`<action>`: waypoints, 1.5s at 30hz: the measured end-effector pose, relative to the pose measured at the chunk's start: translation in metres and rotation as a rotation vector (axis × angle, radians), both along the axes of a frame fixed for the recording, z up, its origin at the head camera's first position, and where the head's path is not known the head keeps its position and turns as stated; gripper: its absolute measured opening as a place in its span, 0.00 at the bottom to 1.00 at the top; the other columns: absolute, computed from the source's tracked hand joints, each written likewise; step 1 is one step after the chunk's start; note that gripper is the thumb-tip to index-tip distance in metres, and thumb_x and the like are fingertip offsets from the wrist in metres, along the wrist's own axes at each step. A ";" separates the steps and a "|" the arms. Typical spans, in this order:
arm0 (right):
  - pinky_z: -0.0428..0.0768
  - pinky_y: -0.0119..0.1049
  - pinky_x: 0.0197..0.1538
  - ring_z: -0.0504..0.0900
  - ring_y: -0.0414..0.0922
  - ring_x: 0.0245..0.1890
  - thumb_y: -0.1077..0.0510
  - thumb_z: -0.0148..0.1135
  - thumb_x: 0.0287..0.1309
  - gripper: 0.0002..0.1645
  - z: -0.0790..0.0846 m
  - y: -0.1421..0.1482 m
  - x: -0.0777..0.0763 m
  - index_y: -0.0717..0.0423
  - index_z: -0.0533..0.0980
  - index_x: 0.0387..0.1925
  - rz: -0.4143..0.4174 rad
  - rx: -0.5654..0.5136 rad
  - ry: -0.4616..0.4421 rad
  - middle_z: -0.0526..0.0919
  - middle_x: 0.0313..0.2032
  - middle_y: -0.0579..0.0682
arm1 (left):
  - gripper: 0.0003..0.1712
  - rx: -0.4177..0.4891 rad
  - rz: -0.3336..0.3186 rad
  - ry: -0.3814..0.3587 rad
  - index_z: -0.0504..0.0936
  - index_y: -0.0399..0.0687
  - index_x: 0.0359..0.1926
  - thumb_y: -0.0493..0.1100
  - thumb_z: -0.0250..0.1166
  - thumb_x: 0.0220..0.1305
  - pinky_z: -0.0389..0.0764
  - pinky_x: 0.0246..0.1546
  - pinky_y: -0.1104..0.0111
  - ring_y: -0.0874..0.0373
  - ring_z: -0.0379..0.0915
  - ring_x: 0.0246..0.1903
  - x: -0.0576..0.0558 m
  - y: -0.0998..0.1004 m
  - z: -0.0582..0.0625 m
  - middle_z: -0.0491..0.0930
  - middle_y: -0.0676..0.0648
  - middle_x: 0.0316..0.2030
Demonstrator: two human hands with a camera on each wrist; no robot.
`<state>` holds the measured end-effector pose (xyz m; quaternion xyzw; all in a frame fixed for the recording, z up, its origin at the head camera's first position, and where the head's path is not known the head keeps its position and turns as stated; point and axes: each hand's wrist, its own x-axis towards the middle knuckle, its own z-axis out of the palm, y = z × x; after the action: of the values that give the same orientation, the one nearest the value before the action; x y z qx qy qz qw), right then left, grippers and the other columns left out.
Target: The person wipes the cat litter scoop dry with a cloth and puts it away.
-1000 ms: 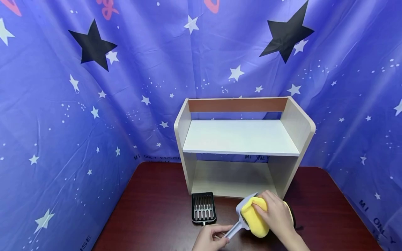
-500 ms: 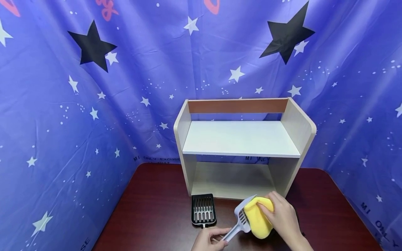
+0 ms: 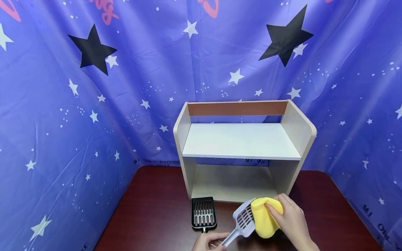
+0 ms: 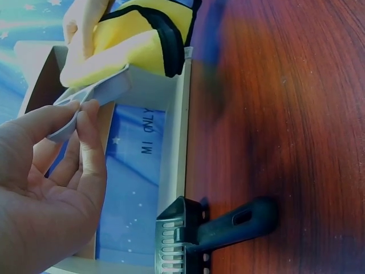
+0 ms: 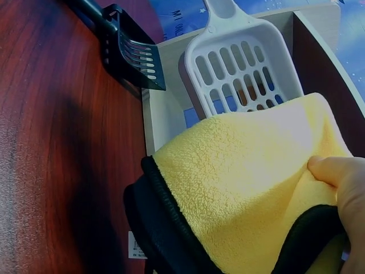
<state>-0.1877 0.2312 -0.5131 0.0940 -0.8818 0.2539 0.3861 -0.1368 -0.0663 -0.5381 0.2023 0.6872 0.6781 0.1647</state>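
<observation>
Left grip (image 3: 206, 242) is pinched on the thin handle of the grey scoop (image 3: 242, 230), which is held up off the surface (image 3: 157, 209); by the right grip (image 3: 293, 219) the yellow cloth (image 3: 265, 219) is pinched and laid against the scoop's slotted head. If the cloth were pressed hard, the handle could be twisted loose. Cloth could be snagged in the slots, or the black scoop (image 3: 204, 213) knocked.
</observation>
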 end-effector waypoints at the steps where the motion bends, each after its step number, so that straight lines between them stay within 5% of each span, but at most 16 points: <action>1: 0.59 0.24 0.24 0.62 0.29 0.23 0.61 0.82 0.31 0.22 0.000 0.000 0.001 0.48 0.75 0.25 0.008 -0.005 -0.001 0.69 0.23 0.36 | 0.22 0.002 0.002 -0.003 0.77 0.21 0.55 0.29 0.65 0.60 0.77 0.32 0.85 0.77 0.76 0.28 0.000 0.000 0.000 0.79 0.18 0.34; 9: 0.68 0.21 0.28 0.68 0.27 0.27 0.63 0.81 0.28 0.22 -0.005 -0.014 0.006 0.46 0.76 0.27 0.192 0.043 0.090 0.74 0.27 0.32 | 0.22 0.024 -0.023 -0.042 0.75 0.17 0.55 0.29 0.65 0.62 0.76 0.32 0.87 0.78 0.76 0.28 -0.001 0.001 0.000 0.75 0.13 0.37; 17: 0.59 0.18 0.25 0.62 0.25 0.25 0.55 0.78 0.34 0.18 -0.009 -0.029 0.008 0.43 0.75 0.27 0.232 0.098 0.086 0.68 0.26 0.30 | 0.22 0.005 -0.008 -0.040 0.77 0.20 0.54 0.30 0.66 0.61 0.77 0.31 0.86 0.78 0.76 0.29 -0.001 0.002 -0.001 0.79 0.18 0.36; 24: 0.67 0.23 0.26 0.67 0.28 0.25 0.56 0.80 0.32 0.20 -0.011 -0.030 0.009 0.45 0.75 0.26 0.130 0.127 0.057 0.73 0.26 0.33 | 0.20 -0.028 -0.007 0.017 0.80 0.26 0.54 0.32 0.66 0.62 0.78 0.34 0.86 0.78 0.76 0.32 0.002 -0.002 -0.006 0.83 0.47 0.38; 30: 0.63 0.27 0.24 0.64 0.29 0.23 0.58 0.82 0.33 0.20 -0.005 -0.020 0.006 0.48 0.76 0.26 0.051 0.072 -0.004 0.72 0.23 0.35 | 0.18 -0.068 0.020 0.178 0.82 0.27 0.52 0.31 0.66 0.61 0.80 0.31 0.82 0.79 0.74 0.30 -0.001 -0.002 -0.005 0.82 0.30 0.33; 35: 0.65 0.30 0.23 0.63 0.31 0.22 0.59 0.82 0.34 0.20 0.002 -0.010 0.003 0.50 0.76 0.27 -0.004 0.037 -0.023 0.73 0.24 0.39 | 0.18 -0.083 0.070 0.276 0.83 0.28 0.50 0.29 0.65 0.58 0.83 0.30 0.79 0.79 0.75 0.32 -0.003 -0.003 -0.003 0.82 0.29 0.34; 38: 0.66 0.31 0.23 0.65 0.32 0.22 0.61 0.81 0.34 0.19 0.003 -0.005 0.003 0.51 0.76 0.27 -0.031 0.010 -0.037 0.73 0.24 0.40 | 0.18 -0.071 0.083 0.266 0.82 0.26 0.51 0.29 0.65 0.59 0.84 0.31 0.78 0.78 0.76 0.32 -0.002 -0.006 -0.003 0.83 0.28 0.37; 45: 0.68 0.32 0.24 0.69 0.33 0.22 0.59 0.79 0.44 0.14 0.012 0.004 0.008 0.51 0.78 0.30 -0.075 -0.067 -0.157 0.78 0.25 0.42 | 0.19 -0.048 0.178 0.076 0.81 0.27 0.53 0.32 0.66 0.61 0.75 0.26 0.82 0.76 0.74 0.27 0.001 -0.014 0.003 0.83 0.27 0.34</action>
<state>-0.1800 0.2351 -0.5016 0.0277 -0.9033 0.2750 0.3282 -0.1356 -0.0804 -0.5346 0.1621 0.7243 0.6651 0.0822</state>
